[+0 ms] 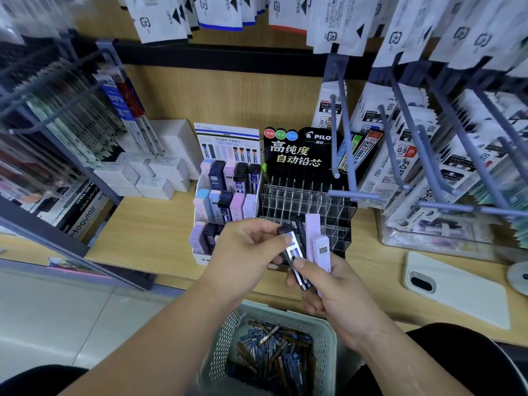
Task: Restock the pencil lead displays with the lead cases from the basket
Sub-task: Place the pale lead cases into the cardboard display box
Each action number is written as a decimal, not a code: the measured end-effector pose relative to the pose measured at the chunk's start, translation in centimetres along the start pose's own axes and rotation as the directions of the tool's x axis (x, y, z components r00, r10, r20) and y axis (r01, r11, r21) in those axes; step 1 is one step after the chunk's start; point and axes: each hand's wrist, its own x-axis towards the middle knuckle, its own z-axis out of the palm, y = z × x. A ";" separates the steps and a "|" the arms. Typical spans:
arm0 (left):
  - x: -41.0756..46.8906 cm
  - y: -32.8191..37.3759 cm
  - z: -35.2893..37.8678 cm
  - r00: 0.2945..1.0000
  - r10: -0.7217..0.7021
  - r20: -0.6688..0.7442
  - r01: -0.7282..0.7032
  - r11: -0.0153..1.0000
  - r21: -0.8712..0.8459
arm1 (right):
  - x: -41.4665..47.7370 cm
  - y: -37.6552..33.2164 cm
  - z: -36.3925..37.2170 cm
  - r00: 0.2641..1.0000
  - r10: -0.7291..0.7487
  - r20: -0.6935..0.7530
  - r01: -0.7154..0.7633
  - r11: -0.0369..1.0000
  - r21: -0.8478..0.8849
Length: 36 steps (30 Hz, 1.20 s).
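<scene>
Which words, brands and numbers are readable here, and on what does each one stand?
"PILO", next letter half hidden: black display header
"高纯度 自动铅芯": same header
"OPEN": hanging white packets
"0.5": white refill packet
"BRFV": blue refill pack
"Mogulair": box at lower left
Labels on the clear rack and the held lead cases: too small to read.

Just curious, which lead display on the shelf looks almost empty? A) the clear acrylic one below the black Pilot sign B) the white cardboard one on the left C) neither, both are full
A: the clear acrylic display shows bare compartments, while the white cardboard display beside it holds rows of cases.
</scene>
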 end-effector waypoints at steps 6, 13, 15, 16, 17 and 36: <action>0.0 0.4 -0.4 0.999 -0.012 -0.049 0.007 0.996 -0.091 | 0.2 0.3 -0.3 0.999 -0.018 -0.028 0.018 1.000 -0.005; 0.2 0.8 -1.1 0.994 0.046 -0.104 -0.052 0.997 -0.059 | 0.4 0.3 -0.2 0.999 -0.002 -0.045 0.003 1.000 0.010; 0.5 1.2 -1.2 0.990 0.063 -0.123 -0.071 0.996 -0.060 | 0.3 0.2 -0.2 0.999 -0.005 -0.044 0.005 1.000 0.012; 0.7 1.4 -1.5 0.987 0.075 -0.145 -0.084 0.995 -0.058 | 0.3 0.2 -0.3 0.999 -0.009 -0.045 0.010 1.000 0.010; 0.9 1.8 -1.9 0.980 0.091 -0.175 -0.101 0.994 -0.049 | 0.3 0.2 -0.3 0.999 -0.013 -0.045 0.014 1.000 0.005; 11.0 6.5 -6.5 0.906 0.401 0.137 -0.322 0.439 0.839 | 0.2 -0.1 -0.4 0.998 -0.011 -0.065 0.010 1.000 -0.011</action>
